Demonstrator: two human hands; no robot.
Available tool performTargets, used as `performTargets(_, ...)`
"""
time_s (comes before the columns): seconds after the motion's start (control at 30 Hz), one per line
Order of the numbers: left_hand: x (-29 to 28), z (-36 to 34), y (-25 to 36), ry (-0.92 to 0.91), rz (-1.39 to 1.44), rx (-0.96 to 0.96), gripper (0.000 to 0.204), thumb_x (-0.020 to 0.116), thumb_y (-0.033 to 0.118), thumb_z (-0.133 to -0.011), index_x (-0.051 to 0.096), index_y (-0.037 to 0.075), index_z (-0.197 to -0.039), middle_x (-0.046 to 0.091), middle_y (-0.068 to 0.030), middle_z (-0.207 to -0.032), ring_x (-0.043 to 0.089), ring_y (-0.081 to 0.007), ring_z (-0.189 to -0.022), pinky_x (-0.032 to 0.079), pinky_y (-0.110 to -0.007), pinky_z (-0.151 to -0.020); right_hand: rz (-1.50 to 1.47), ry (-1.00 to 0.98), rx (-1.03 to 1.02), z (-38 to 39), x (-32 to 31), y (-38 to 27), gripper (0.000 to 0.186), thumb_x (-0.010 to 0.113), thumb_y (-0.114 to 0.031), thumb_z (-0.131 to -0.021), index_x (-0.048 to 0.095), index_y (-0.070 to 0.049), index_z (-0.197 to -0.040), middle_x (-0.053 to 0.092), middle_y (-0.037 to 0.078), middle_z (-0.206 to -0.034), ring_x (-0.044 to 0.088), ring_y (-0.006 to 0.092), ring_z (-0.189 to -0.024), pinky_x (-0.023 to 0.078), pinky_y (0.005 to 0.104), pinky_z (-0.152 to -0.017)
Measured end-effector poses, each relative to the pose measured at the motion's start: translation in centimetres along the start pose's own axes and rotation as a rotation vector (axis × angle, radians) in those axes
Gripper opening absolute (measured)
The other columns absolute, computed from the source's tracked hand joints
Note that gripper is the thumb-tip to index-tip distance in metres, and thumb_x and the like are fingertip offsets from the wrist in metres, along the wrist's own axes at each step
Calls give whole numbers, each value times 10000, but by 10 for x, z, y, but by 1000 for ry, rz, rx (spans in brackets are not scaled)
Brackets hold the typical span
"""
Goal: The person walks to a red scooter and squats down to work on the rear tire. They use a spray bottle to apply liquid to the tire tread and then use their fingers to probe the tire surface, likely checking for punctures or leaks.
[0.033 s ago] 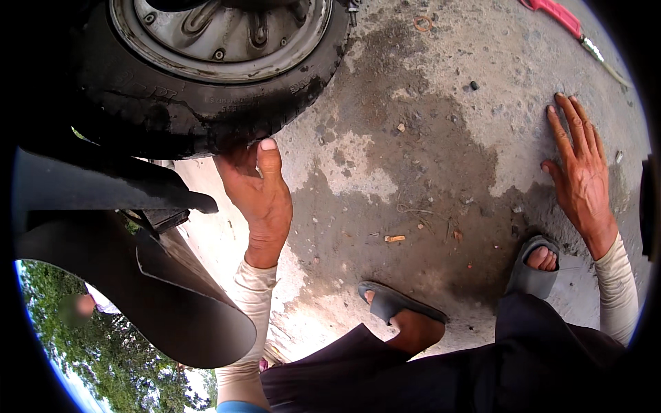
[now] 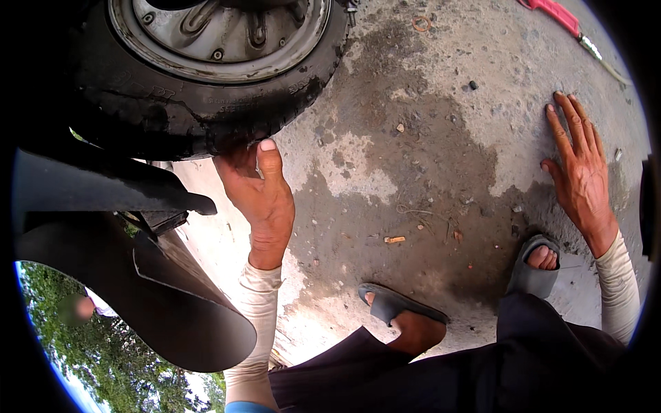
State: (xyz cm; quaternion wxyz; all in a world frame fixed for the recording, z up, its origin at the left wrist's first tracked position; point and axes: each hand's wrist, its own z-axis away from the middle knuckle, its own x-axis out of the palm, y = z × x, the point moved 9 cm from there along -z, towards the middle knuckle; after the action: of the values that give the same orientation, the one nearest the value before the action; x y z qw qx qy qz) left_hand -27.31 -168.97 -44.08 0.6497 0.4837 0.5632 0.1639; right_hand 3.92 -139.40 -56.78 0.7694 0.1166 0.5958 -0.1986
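Observation:
A wet black tyre (image 2: 158,113) on a silver alloy wheel (image 2: 265,63) fills the upper left. My left hand (image 2: 258,199) reaches up to the lower edge of the tyre, its fingers against the tread and its thumb sticking out apart from them. The fingertips are hidden by the tyre. At the right, my right hand (image 2: 582,165) lies on the concrete ground with fingers stretched out and nothing in it. Beside the tyre, below it in view, hangs a black curved mudguard (image 2: 186,310), next to my left forearm.
A red-handled tool (image 2: 554,15) with a hose lies at the far right. Small stones, an orange ring (image 2: 421,24) and a cigarette butt (image 2: 394,239) are scattered on the partly wet ground (image 2: 413,158). My grey sandals (image 2: 533,275) stand below. Another person (image 2: 86,308) is at the lower left.
My left wrist and forearm have shifted slightly to the right while the fingers stay at the tyre. The wheel has barely moved. My right hand keeps its place.

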Motion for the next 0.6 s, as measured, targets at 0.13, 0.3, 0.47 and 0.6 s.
performTargets(0.13,5,1,21,165,-75,153,592,710,144,-1008,412,-86,-1465,620,-159,-1305,593,-219,-1161,433,-339,-1085,10,5,12,-3,2,-3,936,846,-49,-784,428,-111,-1619,345,89,-1709,299,314,-1599,314,452,-1318)
performTargets(0.3,19,-2,28,241,-101,150,557,626,62,-947,391,-136,-1412,608,-178,-1236,593,-212,-1110,467,-320,-1037,-29,11,33,-1,-6,-2,885,821,-60,-809,439,-96,-1607,358,99,-1700,303,314,-1597,318,455,-1313)
performTargets(0.47,22,1,38,276,-171,143,490,593,53,-957,404,-178,-1346,614,-213,-1244,603,-218,-1098,467,-315,-1040,-107,57,22,1,-6,-2,861,816,-67,-817,453,-91,-1597,371,96,-1694,312,312,-1592,309,457,-1315)
performTargets(0.6,8,2,18,253,-134,135,518,593,37,-978,396,-155,-1418,629,-199,-1279,624,-234,-1138,469,-321,-1061,-124,59,4,3,-7,-2,858,820,-76,-819,457,-90,-1596,375,94,-1693,316,312,-1590,310,458,-1315)
